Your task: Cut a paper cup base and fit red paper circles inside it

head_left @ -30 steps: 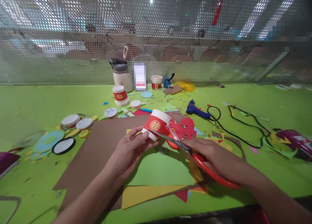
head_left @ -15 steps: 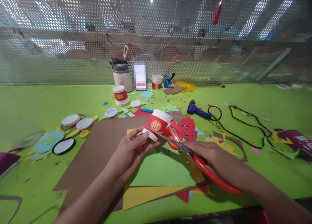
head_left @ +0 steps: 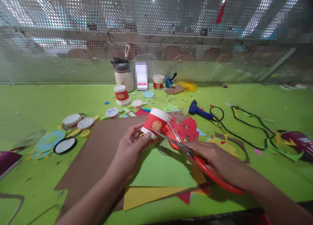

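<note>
A white paper cup (head_left: 156,122) with a red band and gold emblem tilts in the grip of my left hand (head_left: 132,143), whose thumb presses near the cup's base. My right hand (head_left: 212,156) is closed around red-handled scissors (head_left: 186,149). The scissor blades point up and left, and one tip lies against the cup's lower side. Whether that blade has cut into the wall I cannot tell. Beneath my hands lie a green paper sheet (head_left: 163,172), a yellow sheet (head_left: 146,197) and brown card (head_left: 97,146). Red paper cut-outs (head_left: 188,128) lie just beyond the scissors.
A blue glue gun (head_left: 199,111) with a black cord rests at the right. Stacked cups (head_left: 121,96), a thermos jug (head_left: 124,78) and a phone (head_left: 141,75) stand at the back. Round paper discs (head_left: 50,141) lie at the left. Paper scraps litter the green table (head_left: 244,97).
The cup in my left hand has shifted slightly left and turned a little. My right hand and the scissors have hardly moved. The camera view has shifted slightly.
</note>
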{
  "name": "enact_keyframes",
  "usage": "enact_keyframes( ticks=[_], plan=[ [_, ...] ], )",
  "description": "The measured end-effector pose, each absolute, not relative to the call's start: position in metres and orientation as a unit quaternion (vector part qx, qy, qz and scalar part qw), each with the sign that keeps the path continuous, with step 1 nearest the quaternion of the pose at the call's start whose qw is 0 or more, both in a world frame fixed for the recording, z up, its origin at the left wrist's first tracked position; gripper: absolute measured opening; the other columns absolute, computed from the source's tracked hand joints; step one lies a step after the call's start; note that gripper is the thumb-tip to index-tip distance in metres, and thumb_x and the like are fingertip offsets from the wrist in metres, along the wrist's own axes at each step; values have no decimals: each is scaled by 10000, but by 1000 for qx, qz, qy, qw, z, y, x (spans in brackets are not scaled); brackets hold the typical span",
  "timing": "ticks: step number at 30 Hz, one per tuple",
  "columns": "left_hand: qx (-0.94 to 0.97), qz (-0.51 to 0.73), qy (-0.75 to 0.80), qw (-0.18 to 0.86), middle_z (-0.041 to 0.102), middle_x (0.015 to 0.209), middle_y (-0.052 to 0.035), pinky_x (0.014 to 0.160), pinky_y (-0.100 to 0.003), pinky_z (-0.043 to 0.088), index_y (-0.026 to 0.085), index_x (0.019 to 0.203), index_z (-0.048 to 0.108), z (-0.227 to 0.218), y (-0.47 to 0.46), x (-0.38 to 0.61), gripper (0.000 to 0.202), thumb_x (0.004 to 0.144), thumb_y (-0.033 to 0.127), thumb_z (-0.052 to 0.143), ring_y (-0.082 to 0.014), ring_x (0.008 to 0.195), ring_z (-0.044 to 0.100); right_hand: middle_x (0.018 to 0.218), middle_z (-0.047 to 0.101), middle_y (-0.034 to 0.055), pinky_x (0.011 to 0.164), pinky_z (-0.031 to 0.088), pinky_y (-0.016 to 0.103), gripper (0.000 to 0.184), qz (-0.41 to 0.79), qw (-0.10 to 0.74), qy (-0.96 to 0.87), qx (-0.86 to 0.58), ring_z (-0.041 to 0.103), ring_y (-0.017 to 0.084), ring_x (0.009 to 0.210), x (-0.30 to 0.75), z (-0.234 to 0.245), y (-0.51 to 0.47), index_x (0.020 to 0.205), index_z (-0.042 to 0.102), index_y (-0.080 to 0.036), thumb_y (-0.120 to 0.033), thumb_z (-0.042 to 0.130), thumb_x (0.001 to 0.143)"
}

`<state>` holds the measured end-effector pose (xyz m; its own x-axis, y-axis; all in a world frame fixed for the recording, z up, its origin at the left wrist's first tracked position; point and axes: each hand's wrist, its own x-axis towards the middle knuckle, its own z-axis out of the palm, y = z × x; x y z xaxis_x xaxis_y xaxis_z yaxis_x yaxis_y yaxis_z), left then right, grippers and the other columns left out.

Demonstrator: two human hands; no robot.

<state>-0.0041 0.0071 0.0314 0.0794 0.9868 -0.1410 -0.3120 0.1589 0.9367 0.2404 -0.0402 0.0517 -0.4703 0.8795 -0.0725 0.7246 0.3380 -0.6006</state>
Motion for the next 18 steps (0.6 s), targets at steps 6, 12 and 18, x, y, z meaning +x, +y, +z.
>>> enact_keyframes(
  ticks=[6,12,18],
  plan=[
    [390,514,436,628,677,1120,-141,890,-431,538,120,1131,576,34,5,0,453,738,247,763,-242,955,667,1239,649,92,969,450,431,458,289,135,-810,-491,592,272,1120,242,50,-41,1341,540,-245,-136,465,902],
    [378,530,440,619,690,1099,-127,887,-421,539,131,1130,586,33,3,2,484,709,260,788,-242,963,666,1176,679,94,928,472,411,398,286,142,-807,-497,625,272,1058,237,54,-43,1300,572,-231,-193,454,923],
    [389,522,459,605,681,1108,-116,881,-408,537,138,1135,580,36,2,0,502,695,255,794,-246,971,664,1068,708,93,917,477,414,344,278,136,-808,-502,638,282,1022,237,51,-44,1213,620,-216,-182,437,923]
  ],
)
